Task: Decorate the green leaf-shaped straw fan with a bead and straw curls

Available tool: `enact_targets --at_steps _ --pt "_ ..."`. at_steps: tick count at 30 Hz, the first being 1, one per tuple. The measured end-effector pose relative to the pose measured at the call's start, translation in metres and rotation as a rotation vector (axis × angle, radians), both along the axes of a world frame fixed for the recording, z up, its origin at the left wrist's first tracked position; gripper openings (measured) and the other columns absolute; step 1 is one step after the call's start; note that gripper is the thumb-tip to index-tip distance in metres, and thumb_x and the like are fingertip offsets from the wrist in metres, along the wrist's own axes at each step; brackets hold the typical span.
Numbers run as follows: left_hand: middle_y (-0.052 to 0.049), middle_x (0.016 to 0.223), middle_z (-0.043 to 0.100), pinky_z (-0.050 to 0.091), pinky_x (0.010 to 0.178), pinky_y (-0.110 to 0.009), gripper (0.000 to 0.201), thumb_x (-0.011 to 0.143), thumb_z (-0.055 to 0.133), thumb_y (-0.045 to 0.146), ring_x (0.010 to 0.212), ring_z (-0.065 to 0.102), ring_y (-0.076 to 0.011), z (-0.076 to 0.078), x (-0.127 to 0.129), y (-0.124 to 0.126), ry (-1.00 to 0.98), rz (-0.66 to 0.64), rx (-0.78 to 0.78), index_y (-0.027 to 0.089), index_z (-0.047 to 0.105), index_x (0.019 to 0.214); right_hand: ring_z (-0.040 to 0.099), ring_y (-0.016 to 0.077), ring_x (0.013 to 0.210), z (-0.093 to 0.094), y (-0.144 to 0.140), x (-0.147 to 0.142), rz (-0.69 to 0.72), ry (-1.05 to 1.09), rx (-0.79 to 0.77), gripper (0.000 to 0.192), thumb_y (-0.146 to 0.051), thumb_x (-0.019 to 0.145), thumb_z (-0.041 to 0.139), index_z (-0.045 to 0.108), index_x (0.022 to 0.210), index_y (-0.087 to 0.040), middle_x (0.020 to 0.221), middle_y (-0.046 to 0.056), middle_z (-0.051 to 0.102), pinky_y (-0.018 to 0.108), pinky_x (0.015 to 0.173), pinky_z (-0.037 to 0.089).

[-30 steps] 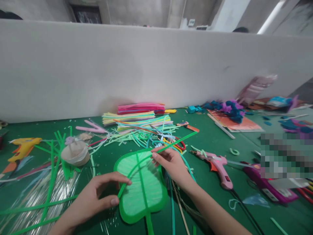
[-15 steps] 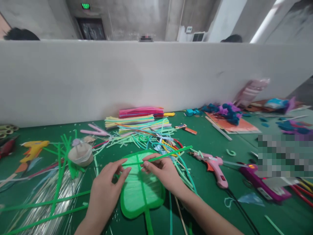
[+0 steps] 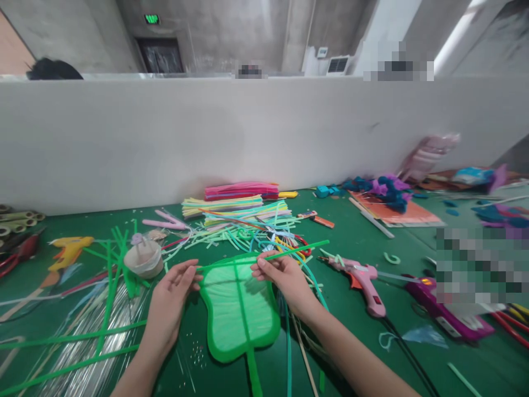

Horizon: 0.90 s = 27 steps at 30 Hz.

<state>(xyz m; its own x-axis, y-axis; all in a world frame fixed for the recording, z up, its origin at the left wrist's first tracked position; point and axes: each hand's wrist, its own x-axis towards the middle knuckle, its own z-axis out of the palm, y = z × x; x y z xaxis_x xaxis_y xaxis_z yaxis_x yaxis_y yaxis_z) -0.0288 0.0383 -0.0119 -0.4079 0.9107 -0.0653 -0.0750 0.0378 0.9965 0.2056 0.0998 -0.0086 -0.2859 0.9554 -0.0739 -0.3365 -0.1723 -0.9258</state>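
Note:
A green leaf-shaped craft piece (image 3: pixel 239 309) lies flat on the green table, its stem pointing toward me. Across its top edge runs a thin green strip (image 3: pixel 289 251), held nearly level. My left hand (image 3: pixel 171 295) pinches the strip's left end at the leaf's upper left corner. My right hand (image 3: pixel 285 275) pinches the same strip near the leaf's upper right corner, and the strip's free end sticks out to the right above the table.
A pink glue gun (image 3: pixel 363 278) lies right of my right hand, a purple one (image 3: pixel 446 311) beyond it. Stacked coloured strips (image 3: pixel 239 207) sit behind the leaf. A yellow glue gun (image 3: pixel 70 248), a round tan object (image 3: pixel 144 259), loose green strips (image 3: pixel 111 275) lie left. A white partition (image 3: pixel 264 132) backs the table.
My left hand slid from the leaf's lower left edge up to its top left corner. The green strip swung from a steep diagonal to nearly level across the leaf's top.

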Motion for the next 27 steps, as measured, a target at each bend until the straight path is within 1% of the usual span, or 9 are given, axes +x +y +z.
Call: enact_targets --at_steps 3,5,8,11,13,18,20,24,27 --pt "-0.004 0.099 0.073 0.055 0.070 -0.016 0.039 0.070 0.081 0.035 0.080 0.067 -0.0104 0.000 0.006 0.000 -0.216 0.009 0.003 0.018 0.070 0.102 0.070 0.0149 0.068 0.002 -0.001 -0.001 0.021 0.028 -0.038 0.036 -0.044 0.067 0.083 0.068 0.083 -0.016 0.075 0.004 0.075 0.029 0.072 0.058" --pt "-0.003 0.103 0.073 0.056 0.076 -0.016 0.033 0.068 0.083 0.026 0.088 0.069 -0.0112 0.000 0.012 0.001 -0.355 0.046 0.029 0.020 0.071 0.099 0.070 0.0140 0.068 0.004 -0.005 -0.004 0.055 0.071 -0.079 0.036 -0.043 0.066 0.085 0.069 0.084 -0.015 0.075 0.004 0.075 0.027 0.072 0.057" --pt "-0.003 0.107 0.072 0.057 0.079 -0.017 0.029 0.069 0.082 0.026 0.095 0.069 -0.0129 -0.001 0.026 -0.001 -0.451 0.064 0.056 0.022 0.072 0.095 0.070 0.0124 0.070 0.005 -0.014 -0.011 0.110 0.159 -0.144 0.037 -0.042 0.066 0.085 0.070 0.086 -0.014 0.078 0.004 0.075 0.024 0.074 0.056" --pt "-0.004 0.100 0.073 0.056 0.066 -0.017 0.031 0.067 0.084 0.036 0.084 0.068 -0.0124 -0.002 0.037 -0.005 -0.348 0.031 0.019 0.018 0.072 0.091 0.071 0.0130 0.072 0.004 -0.023 -0.017 0.169 0.177 -0.186 0.039 -0.042 0.067 0.084 0.069 0.086 -0.013 0.080 0.007 0.075 0.024 0.074 0.056" --pt "-0.004 0.090 0.073 0.054 0.062 -0.017 0.036 0.066 0.083 0.042 0.077 0.066 -0.0119 -0.002 0.040 -0.006 -0.278 0.064 0.025 0.016 0.072 0.087 0.070 0.0133 0.069 0.003 -0.023 -0.018 0.167 0.151 -0.188 0.041 -0.044 0.067 0.084 0.069 0.087 -0.012 0.079 0.007 0.075 0.025 0.071 0.056" --pt "0.000 0.080 0.069 0.049 0.061 -0.016 0.042 0.065 0.081 0.051 0.074 0.061 -0.0101 -0.005 0.033 0.000 -0.215 0.184 0.065 0.016 0.068 0.085 0.061 0.0088 0.060 0.002 -0.011 -0.009 -0.075 0.101 -0.118 0.043 -0.050 0.066 0.082 0.067 0.085 -0.014 0.071 0.001 0.069 0.019 0.059 0.050" --pt "0.000 0.077 0.068 0.047 0.059 -0.016 0.045 0.065 0.081 0.051 0.071 0.059 -0.0097 -0.007 0.030 0.003 -0.184 0.179 0.061 0.015 0.068 0.087 0.057 0.0085 0.056 0.002 -0.008 -0.007 -0.099 0.031 -0.035 0.044 -0.056 0.070 0.077 0.064 0.081 -0.016 0.066 -0.001 0.066 0.019 0.054 0.047" --pt "0.001 0.068 0.067 0.045 0.060 -0.018 0.046 0.069 0.078 0.050 0.064 0.059 -0.0104 -0.006 0.031 0.001 -0.114 0.117 0.037 0.016 0.065 0.098 0.051 0.0095 0.048 0.004 -0.016 -0.010 0.116 -0.218 0.148 0.049 -0.067 0.081 0.058 0.058 0.077 -0.018 0.056 -0.003 0.058 0.021 0.046 0.039" --pt "0.000 0.064 0.068 0.045 0.060 -0.019 0.037 0.069 0.080 0.045 0.062 0.059 -0.0109 -0.002 0.037 -0.005 -0.060 0.015 0.001 0.015 0.066 0.088 0.050 0.0096 0.049 0.005 -0.025 -0.012 0.228 -0.375 0.269 0.049 -0.065 0.088 0.049 0.055 0.072 -0.018 0.056 -0.003 0.054 0.022 0.048 0.038"
